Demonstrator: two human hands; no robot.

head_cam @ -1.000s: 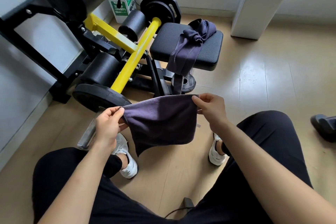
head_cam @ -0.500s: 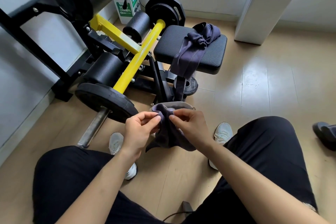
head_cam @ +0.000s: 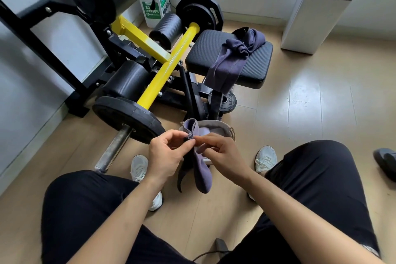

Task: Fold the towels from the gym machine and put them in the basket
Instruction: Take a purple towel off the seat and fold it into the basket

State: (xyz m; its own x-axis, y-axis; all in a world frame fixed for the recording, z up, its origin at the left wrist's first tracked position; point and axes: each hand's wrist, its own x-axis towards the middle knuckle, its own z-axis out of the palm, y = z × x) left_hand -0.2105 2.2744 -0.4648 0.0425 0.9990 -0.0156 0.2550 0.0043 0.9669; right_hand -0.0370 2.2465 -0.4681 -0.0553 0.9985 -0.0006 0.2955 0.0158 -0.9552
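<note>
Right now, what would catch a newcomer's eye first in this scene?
Centre foreground, the left hand and right hand pinch a folded purple-grey towel together above a grey fabric basket on the floor. Behind, a bright yellow steel bar crosses the black gym machine, and another crumpled purple towel drapes over its padded black seat.

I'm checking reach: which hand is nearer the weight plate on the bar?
Left. The left hand is just beside the weight plate; the right hand is farther, beyond the towel.

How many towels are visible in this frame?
2 for certain: one folded towel pinched between the left hand and right hand, one crumpled towel draped over the seat pad. The grey basket may hide more.
</note>
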